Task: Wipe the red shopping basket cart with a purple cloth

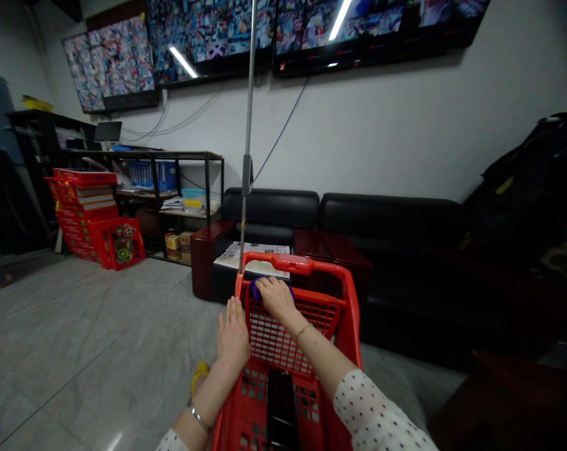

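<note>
A red plastic shopping cart (349, 313) stands right in front of me, its basket open toward me. My right hand (276, 295) presses a purple cloth (256, 289) against the inside of the cart's far rim, fingers closed over it. My left hand (233, 335) lies flat on the cart's left rim, fingers stretched out and holding nothing. A black handle bar (280, 407) runs along the near part of the cart. A metal pole (247, 156) rises from the cart's far left corner.
Black leather sofas (381, 225) line the wall behind the cart, with a newspaper (259, 257) on one seat. Red boxes (93, 216) are stacked at the left beside a black shelf (170, 181). Dark wooden furniture (513, 388) stands at the right. Grey tile floor (76, 338) spreads left.
</note>
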`<action>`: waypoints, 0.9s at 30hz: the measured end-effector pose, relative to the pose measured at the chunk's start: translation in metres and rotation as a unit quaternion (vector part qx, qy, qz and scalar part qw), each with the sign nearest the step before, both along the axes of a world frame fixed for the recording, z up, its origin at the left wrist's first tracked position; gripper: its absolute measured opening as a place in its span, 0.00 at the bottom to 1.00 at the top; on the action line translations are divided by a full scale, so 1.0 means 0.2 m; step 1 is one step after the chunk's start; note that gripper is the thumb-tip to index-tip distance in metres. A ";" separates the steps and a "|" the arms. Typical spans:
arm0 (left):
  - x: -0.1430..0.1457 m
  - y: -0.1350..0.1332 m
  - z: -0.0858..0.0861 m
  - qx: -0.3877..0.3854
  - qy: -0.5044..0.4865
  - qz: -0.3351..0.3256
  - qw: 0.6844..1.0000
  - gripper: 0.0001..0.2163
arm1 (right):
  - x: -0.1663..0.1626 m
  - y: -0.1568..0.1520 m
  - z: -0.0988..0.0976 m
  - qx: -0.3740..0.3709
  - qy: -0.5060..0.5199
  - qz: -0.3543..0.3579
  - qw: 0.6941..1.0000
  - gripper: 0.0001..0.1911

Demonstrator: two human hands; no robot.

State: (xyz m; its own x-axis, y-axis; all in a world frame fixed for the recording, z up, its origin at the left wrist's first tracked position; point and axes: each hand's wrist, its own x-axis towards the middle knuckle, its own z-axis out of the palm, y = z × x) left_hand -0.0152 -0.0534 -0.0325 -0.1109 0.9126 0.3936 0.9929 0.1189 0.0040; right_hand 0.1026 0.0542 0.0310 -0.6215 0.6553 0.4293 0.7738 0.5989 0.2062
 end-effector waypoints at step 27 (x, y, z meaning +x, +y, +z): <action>0.01 0.04 -0.05 0.005 -0.017 -0.071 0.997 0.48 | -0.14 0.08 0.15 -0.106 0.027 -0.100 0.989 0.17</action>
State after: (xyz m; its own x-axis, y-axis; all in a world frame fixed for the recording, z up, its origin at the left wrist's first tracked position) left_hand -0.0137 -0.0458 -0.0421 0.0064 0.9160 0.4012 0.9990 -0.0235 0.0377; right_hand 0.0755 0.0694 0.0610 -0.4509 0.8412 0.2984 0.8874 0.4585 0.0485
